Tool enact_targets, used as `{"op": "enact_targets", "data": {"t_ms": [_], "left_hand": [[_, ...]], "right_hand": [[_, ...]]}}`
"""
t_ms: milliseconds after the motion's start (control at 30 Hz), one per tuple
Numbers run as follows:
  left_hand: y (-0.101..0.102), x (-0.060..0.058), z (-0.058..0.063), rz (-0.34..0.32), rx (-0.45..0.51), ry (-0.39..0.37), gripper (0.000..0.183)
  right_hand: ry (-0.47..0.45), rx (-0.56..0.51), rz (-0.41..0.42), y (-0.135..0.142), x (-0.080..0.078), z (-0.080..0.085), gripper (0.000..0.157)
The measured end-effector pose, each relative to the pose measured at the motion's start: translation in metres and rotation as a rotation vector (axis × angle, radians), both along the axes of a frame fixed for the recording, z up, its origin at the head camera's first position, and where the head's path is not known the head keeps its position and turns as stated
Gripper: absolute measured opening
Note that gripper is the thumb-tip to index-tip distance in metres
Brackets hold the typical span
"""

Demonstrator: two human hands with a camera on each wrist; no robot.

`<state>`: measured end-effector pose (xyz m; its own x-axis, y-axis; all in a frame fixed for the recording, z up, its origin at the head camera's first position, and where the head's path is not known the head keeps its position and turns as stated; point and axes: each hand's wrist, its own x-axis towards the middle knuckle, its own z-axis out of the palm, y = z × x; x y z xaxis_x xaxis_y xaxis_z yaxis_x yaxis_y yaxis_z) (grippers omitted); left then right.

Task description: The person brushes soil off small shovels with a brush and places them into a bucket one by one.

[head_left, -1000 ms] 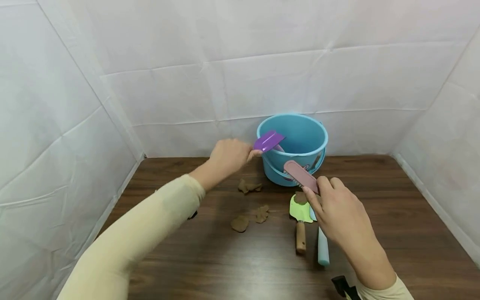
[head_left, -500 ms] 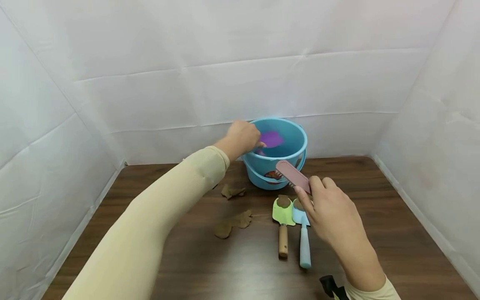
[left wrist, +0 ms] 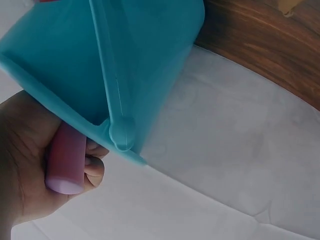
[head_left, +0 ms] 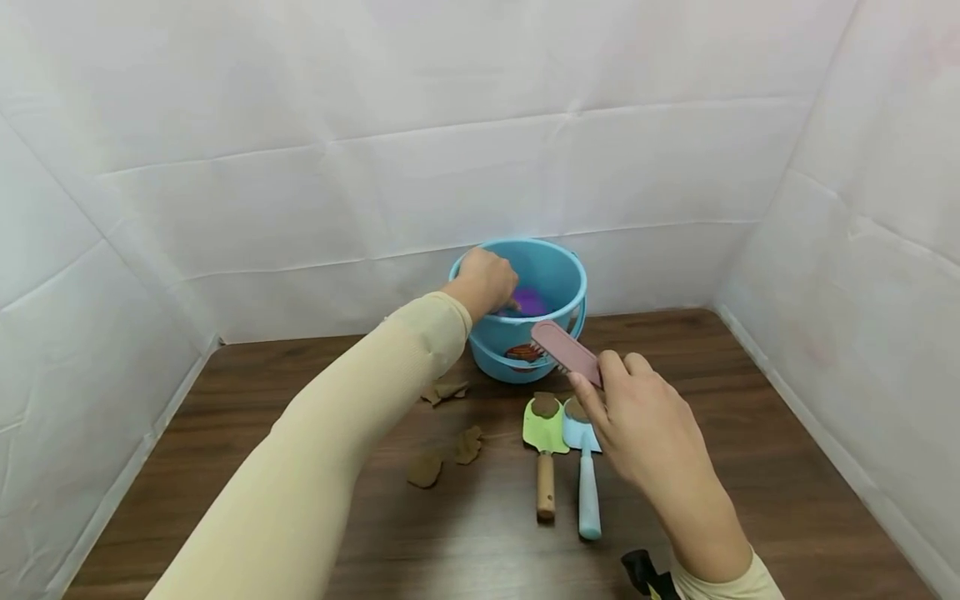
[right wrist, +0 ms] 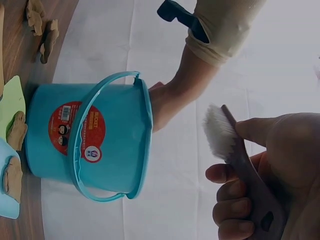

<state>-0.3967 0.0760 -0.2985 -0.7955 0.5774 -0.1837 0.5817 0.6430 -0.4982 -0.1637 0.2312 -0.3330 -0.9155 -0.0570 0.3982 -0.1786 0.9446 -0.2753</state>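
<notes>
My left hand (head_left: 487, 279) reaches over the left rim of a blue bucket (head_left: 495, 337) and grips the pinkish-purple handle (left wrist: 66, 160) of a small shovel. The shovel's purple blade (head_left: 531, 302) shows inside the bucket, low against the near wall. In front of the bucket my right hand (head_left: 648, 429) holds a pink brush (head_left: 566, 350) by its handle. Its white bristles (right wrist: 220, 132) face the bucket in the right wrist view. A green shovel (head_left: 546, 435) with a wooden handle and a light blue shovel (head_left: 588, 496) lie below the brush, each with a brown piece on its blade.
Loose brown crinkled pieces (head_left: 425, 469) lie on the dark wooden table (head_left: 450, 550) left of the shovels. White sheeting (head_left: 420, 183) walls the back and both sides. The bucket's handle (right wrist: 77, 145) hangs down on its near side.
My left hand has carried the purple shovel over the rim and lowered it into the bucket. The right hand still holds the brush; the whole scene has shifted left in view.
</notes>
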Motion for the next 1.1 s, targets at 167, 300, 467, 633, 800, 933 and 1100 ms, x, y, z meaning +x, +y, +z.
{"op": "enact_targets", "data": {"t_ms": [167,300,467,633,800,933,1100], "left_hand": [[-0.005,0.000,0.001,-0.005,0.016,0.038,0.052],[-0.009,-0.002,0.003,-0.016,0.060,0.084,0.050],[-0.012,-0.003,0.006,-0.007,0.071,0.100,0.052],[-0.012,-0.001,0.009,-0.002,0.099,0.111,0.057],[-0.026,0.006,0.013,-0.018,0.152,0.104,0.062],[-0.051,0.018,0.016,0.009,0.240,0.061,0.063],[-0.090,0.045,0.010,0.042,0.393,0.023,0.061]], "right_hand": [[0.001,0.007,0.007,-0.003,-0.001,0.002,0.037],[0.007,0.013,0.012,-0.004,-0.003,0.002,0.036],[0.006,0.021,0.022,-0.004,-0.004,0.002,0.036],[-0.010,0.031,0.020,-0.001,-0.007,0.000,0.037],[-0.032,0.038,0.032,0.002,-0.010,-0.007,0.037],[-0.045,0.038,0.041,0.003,-0.015,-0.015,0.037],[-0.052,0.048,0.044,0.006,-0.020,-0.022,0.036]]}}
